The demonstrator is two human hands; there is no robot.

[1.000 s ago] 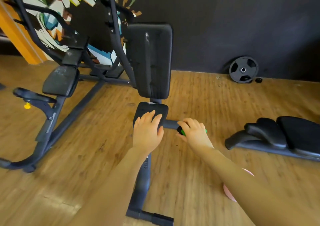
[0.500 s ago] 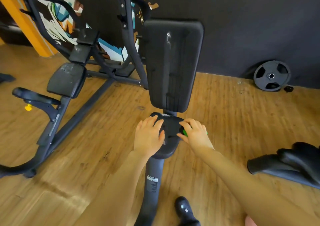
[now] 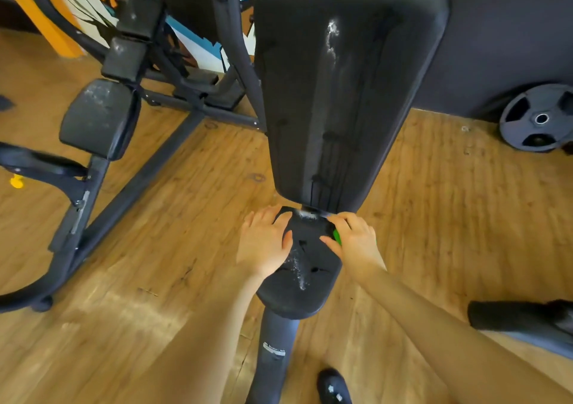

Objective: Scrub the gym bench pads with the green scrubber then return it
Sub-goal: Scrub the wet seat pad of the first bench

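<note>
The green scrubber (image 3: 337,237) is mostly hidden under the right hand (image 3: 356,242), which grips it against the seat pad's (image 3: 297,292) right edge. The left hand (image 3: 263,242) lies flat, fingers straight, on the pad's left edge. The back pad (image 3: 347,93) rises behind, its top cut off.

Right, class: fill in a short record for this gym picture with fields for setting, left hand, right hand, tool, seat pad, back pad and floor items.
setting: gym with wooden floor and dark wall
left hand: flat on the left edge of the seat pad, fingers straight
right hand: grips the green scrubber at the pad's right edge
tool: mostly hidden under the hand
seat pad: black, torn, white residue down the middle
back pad: upright, black, white smear near the top
floor items: weight plate by the wall
</note>
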